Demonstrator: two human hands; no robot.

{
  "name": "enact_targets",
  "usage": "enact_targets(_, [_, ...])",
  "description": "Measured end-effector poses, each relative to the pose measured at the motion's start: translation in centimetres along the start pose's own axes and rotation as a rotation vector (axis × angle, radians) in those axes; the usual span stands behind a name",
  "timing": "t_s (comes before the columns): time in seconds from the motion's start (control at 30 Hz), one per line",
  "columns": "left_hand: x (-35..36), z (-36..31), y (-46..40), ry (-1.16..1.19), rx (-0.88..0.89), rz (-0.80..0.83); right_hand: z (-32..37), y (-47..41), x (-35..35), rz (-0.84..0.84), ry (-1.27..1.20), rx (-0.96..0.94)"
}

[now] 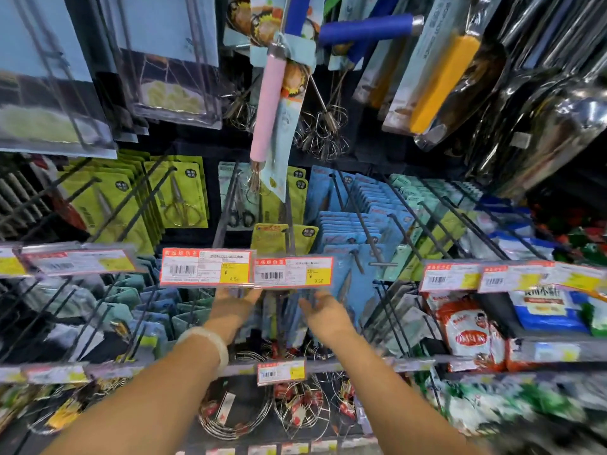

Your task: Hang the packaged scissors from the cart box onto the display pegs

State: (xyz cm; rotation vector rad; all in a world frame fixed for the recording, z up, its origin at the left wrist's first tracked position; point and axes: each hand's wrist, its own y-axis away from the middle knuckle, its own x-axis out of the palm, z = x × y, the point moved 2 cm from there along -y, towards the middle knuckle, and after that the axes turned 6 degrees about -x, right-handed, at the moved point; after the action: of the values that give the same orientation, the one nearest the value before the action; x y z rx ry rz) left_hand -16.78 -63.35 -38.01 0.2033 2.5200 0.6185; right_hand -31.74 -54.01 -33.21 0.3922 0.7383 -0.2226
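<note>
Both my hands reach under the row of price tags into the peg display. My left hand [234, 307], with a pale bangle on its wrist, has its fingers hidden behind the price tag [207, 267]. My right hand [323, 311] is spread with fingers apart beside blue scissors packs [349, 284] hanging on a peg. A blurred, clear pack [285, 318] hangs between the two hands; whether either hand grips it is unclear. Green scissors packs [184, 195] hang on pegs further back. The cart box is out of view.
Long black pegs [361, 218] jut toward me across the whole row. Whisks [323, 126] and a pink-handled tool [267, 103] hang overhead. Wire rings [295, 412] hang below, and red and blue food bags [469, 330] sit at the right.
</note>
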Motion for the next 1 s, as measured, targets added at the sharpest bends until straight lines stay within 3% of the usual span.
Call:
enact_targets(0.1, [1.9,1.5,1.5,-0.465,0.035,0.051,-2.7,1.4,0.6,0.028,0.130,-0.003])
enact_targets(0.17, [3.8,1.9,3.9,-0.602,0.143,0.066,-4.2,2.7,0.6,0.053,0.243,-0.024])
enact_targets(0.3, [7.9,2.2,8.6,-0.746,0.385,0.133,-7.0,5.8,-0.1,0.030,0.423,-0.094])
enact_targets(0.47, [13.5,0.0,15.9,-0.933,0.593,0.219,-13.9,11.0,-4.1,-0.021,0.468,-0.012])
enact_targets(0.73, [28.5,-3.7,31.8,-1.178,0.801,0.403,-29.3,25.7,-15.5,-0.133,0.541,0.185])
enact_targets(1.0, [45.8,-5.5,49.0,-1.277,1.243,0.508,-42.9,42.5,-26.7,-0.312,0.487,0.487])
